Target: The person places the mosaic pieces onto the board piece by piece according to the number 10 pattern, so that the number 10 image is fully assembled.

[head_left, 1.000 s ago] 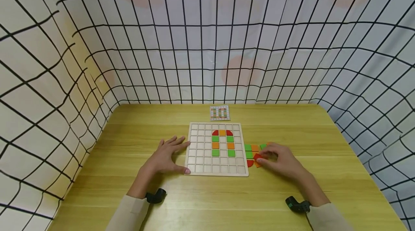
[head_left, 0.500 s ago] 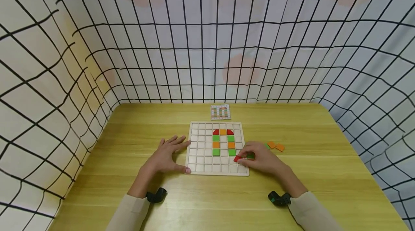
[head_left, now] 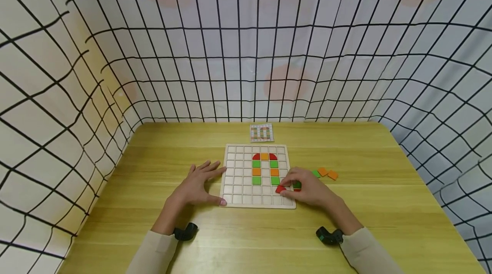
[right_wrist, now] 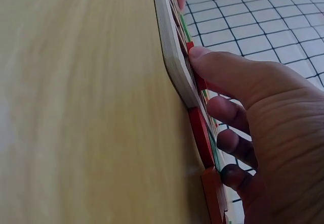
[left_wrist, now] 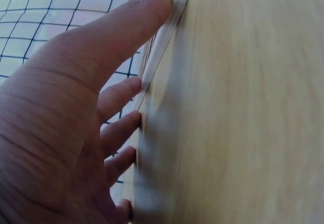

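A pale wooden grid board [head_left: 239, 200] lies flat on the table. Red, orange and green tiles on it form an arch of squares with rounded red top corners. My left hand [head_left: 197, 185] is spread, its thumb and index finger touching the board's left edge. Over the lower right cells my right hand [head_left: 309, 186] pinches a red tile [head_left: 279, 189] between thumb and fingers. The right wrist view shows this red tile [right_wrist: 201, 82] at the board's edge, slightly tilted. Whether it rests in a cell I cannot tell.
Right of the board lie loose tiles, among them an orange tile [head_left: 332, 175] and a green tile [head_left: 315, 173]; my right hand partly covers others. A small pattern card [head_left: 262, 133] sits behind the board. Black-grid netting [head_left: 246, 65] surrounds the table's back and sides.
My right hand has carried the red tile leftward from the loose tiles onto the board's lower right, then lowered it slightly. The left hand has stayed in place.
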A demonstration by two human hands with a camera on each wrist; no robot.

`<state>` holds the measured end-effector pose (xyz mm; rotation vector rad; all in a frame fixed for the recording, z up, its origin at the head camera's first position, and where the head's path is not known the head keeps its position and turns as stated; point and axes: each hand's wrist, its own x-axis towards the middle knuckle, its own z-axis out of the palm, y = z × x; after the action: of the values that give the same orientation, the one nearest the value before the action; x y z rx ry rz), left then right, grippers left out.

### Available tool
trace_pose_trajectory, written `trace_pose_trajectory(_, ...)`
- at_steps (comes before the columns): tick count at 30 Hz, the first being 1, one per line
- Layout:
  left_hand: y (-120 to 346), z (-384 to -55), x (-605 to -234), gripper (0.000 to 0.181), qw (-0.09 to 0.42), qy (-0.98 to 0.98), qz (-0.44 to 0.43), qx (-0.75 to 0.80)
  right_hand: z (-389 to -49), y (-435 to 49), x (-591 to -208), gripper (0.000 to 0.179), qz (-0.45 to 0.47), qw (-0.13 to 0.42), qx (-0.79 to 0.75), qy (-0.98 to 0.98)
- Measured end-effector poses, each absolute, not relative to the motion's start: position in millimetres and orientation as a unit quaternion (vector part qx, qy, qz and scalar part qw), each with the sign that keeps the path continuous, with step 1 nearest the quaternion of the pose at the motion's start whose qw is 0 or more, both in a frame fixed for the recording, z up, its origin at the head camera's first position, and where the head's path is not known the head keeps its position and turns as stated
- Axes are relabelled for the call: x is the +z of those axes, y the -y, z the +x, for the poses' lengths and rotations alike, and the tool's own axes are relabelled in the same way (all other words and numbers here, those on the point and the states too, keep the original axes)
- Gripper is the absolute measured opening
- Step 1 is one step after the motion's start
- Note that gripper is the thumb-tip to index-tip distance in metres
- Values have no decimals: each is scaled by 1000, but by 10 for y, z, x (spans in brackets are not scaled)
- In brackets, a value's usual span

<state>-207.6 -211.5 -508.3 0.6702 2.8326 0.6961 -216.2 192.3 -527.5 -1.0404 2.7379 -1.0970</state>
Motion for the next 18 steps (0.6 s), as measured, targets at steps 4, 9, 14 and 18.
trace_pose_trajectory(4,2114,-2079,-5081,109,74,-944,225,232,-2159,-1906,-5267,16,-359,-1,-350,-865)
trace_pose_trajectory(9,2115,-2077,-5076,109,74,-943,226,234,-2167,-1858,-5268,14,-383,-10,-351,-854)
trace_pose_trajectory(14,2121,-2084,-5094,109,74,-942,228,234,-2171,-1817,-5276,12,-382,-17,-343,-858)
trace_pose_trajectory(18,2122,-2082,-5098,109,72,-942,227,235,-2164,-1805,-5268,11,-380,-21,-343,-859)
